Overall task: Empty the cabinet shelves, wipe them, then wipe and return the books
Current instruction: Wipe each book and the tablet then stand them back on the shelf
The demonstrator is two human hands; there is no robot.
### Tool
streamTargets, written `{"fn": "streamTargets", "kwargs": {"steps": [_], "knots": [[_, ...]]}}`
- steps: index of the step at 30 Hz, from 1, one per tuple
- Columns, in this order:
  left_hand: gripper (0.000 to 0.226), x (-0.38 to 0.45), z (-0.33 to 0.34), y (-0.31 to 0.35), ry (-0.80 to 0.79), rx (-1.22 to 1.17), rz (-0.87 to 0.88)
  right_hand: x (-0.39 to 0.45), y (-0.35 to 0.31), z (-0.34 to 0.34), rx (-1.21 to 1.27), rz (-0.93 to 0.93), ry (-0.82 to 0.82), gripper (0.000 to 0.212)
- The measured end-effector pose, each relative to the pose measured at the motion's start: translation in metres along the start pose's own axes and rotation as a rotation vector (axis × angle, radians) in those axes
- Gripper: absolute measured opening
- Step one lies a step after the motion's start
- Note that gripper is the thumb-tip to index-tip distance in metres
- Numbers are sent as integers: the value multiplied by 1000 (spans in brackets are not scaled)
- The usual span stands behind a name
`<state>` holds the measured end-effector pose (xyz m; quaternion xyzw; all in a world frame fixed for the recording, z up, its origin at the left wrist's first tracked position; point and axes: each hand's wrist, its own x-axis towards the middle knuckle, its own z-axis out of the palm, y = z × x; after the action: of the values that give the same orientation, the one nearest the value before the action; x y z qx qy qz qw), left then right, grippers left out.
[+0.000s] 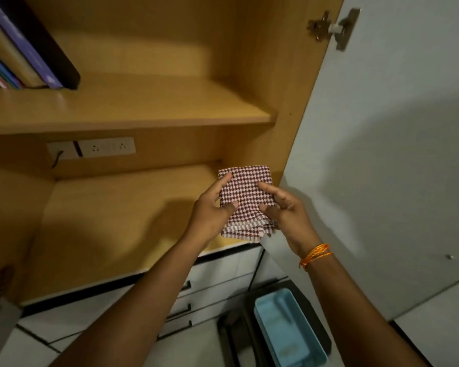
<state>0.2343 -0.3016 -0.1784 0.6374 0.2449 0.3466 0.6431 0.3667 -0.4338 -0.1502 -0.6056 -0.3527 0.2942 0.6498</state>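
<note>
folded cloth [245, 193], long axis running away, held by left hand [212, 215] and right hand [289, 213].

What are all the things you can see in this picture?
Folded checked cloth: one, red and white, held over the lower shelf's right end.
Leaning books: several, purple, black, teal and pink, upper shelf, far left.
Wooden cabinet shelves: two, tan.
White socket panel: one, back wall under the upper shelf.
Open cabinet door: one, pale grey, right side.
Metal hinge: one, silver, top of the door.
Light blue plastic tray: one, below, on a dark stand.
White drawers: a few, under the cabinet.
Orange thread bracelet: right wrist.
Left hand: grips the cloth.
Right hand: grips the cloth.
</note>
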Motion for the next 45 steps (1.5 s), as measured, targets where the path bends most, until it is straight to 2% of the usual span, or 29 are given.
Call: {"fn": "streamTargets", "kwargs": {"steps": [3, 8, 13, 16, 19, 24, 27, 30, 33, 36, 37, 41, 45], "knots": [[64, -14, 16, -21, 8, -39, -54, -15, 20, -16, -33, 46, 52, 40], [68, -26, 39, -68, -38, 49, -114, -38, 63, -39, -73, 103, 158, 38], [52, -35, 61, -113, -165, 174, -200, -62, 111, -67, -192, 189, 240, 39], [45, -39, 77, -150, -281, 273, -243, -78, 143, -84, -339, 265, 268, 48], [49, -46, 92, -184, -350, 305, -342, -94, 170, -96, -444, 354, 288, 50], [70, -56, 114, -256, -523, 288, -545, -130, 232, -103, -621, 483, 307, 46], [65, -59, 128, -295, -562, 305, -636, -147, 287, -110, -724, 561, 372, 46], [52, -65, 143, -329, -546, 200, -770, -142, 338, -123, -806, 622, 382, 49], [48, -74, 160, -357, -526, 75, -903, -125, 372, -137, -928, 628, 311, 45], [21, -83, 177, -385, -458, -49, -1028, -109, 406, -151, -1071, 621, 184, 41], [22, -85, 184, -392, -412, -108, -1080, -105, 415, -156, -1094, 635, 143, 39], [71, -83, 212, -430, -232, -349, -1209, -91, 459, -173, -1175, 653, -1, 39], [74, -72, 232, -461, -37, -433, -1263, -83, 496, -186, -1191, 692, -67, 37]]}}
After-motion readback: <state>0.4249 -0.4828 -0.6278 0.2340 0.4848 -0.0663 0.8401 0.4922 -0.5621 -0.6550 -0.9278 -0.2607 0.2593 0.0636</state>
